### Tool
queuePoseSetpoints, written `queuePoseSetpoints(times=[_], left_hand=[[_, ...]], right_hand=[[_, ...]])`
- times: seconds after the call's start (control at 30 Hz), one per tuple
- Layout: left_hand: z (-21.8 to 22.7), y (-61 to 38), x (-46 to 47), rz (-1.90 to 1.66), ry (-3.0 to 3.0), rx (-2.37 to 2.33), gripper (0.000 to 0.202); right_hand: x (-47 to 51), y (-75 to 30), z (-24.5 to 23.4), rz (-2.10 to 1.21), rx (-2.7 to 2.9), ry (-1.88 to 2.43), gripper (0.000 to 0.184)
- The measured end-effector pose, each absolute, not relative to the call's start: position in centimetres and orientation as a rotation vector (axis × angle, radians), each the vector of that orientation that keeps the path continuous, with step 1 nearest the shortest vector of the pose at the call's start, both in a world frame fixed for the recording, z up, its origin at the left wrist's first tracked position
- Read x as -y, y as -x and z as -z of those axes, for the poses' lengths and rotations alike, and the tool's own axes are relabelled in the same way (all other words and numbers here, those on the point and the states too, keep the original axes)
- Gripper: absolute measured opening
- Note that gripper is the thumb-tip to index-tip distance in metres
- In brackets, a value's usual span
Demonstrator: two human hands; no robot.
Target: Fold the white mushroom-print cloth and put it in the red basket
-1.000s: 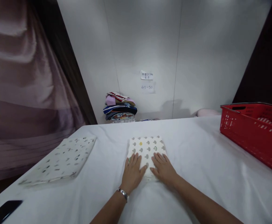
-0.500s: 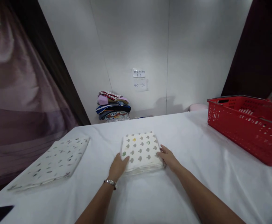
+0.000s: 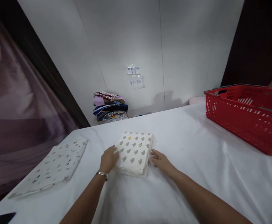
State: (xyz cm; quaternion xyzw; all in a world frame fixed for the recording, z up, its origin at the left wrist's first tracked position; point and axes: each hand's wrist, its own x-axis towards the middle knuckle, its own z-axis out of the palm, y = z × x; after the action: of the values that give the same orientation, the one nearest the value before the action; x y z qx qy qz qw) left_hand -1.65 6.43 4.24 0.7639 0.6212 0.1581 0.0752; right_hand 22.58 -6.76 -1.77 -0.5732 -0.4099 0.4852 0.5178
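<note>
A folded white cloth (image 3: 133,151) printed with grey mushrooms and a few coloured ones lies on the white-covered table in front of me. My left hand (image 3: 109,158), with a silver bracelet at the wrist, grips its left edge, the thumb over the top and the other fingers mostly hidden. At the right edge, my right hand (image 3: 160,161) has its fingers curled in, fingertips against the cloth's layered side. Another folded white cloth (image 3: 54,165) with a small scattered print lies flat to the left, apart from both hands.
A red plastic basket (image 3: 245,124) stands on the table's right side. Beyond the far edge is a pile of folded clothes (image 3: 110,107) against the wall, below paper signs (image 3: 136,81). A dark flat object (image 3: 4,218) lies at the lower left; a curtain (image 3: 21,124) hangs beside the table.
The mushroom-print cloth has turned clockwise on the table, its near right corner swinging toward me and left. Both hands have shifted left with it. The camera view has tilted slightly.
</note>
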Motion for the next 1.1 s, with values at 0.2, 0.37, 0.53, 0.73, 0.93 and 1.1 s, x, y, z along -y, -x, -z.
queuePoseSetpoints(times=[0.2, 0.37, 0.53, 0.73, 0.93, 1.1], left_hand=[[-2.7, -2.7, -0.8, -0.432, -2.676, -1.345, 0.050], [-1.1, -3.2, 0.6, -0.365, -2.757, -1.132, 0.051], [-0.6, -3.1, 0.3, -0.375, -2.762, -1.141, 0.050], [-0.3, -3.2, 0.5, -0.358, -2.790, -1.145, 0.050], [0.1, -3.0, 0.6, -0.361, -2.818, -1.100, 0.052], [-0.1, -3.0, 0.8, -0.341, -2.805, -1.109, 0.052]], right_hand=[[3.7, -26.0, 2.8, -0.873, 1.028, 1.512, 0.047], [-0.7, -28.9, 1.3, -0.790, 1.063, 1.596, 0.049], [-4.8, -29.5, 1.1, -0.738, 1.195, 1.639, 0.054], [-7.4, -30.4, 1.4, -0.756, 1.409, 1.619, 0.051], [-8.2, -30.8, 2.1, -0.749, 1.506, 1.595, 0.048], [-8.2, -30.4, 2.4, -0.725, 1.486, 1.638, 0.048]])
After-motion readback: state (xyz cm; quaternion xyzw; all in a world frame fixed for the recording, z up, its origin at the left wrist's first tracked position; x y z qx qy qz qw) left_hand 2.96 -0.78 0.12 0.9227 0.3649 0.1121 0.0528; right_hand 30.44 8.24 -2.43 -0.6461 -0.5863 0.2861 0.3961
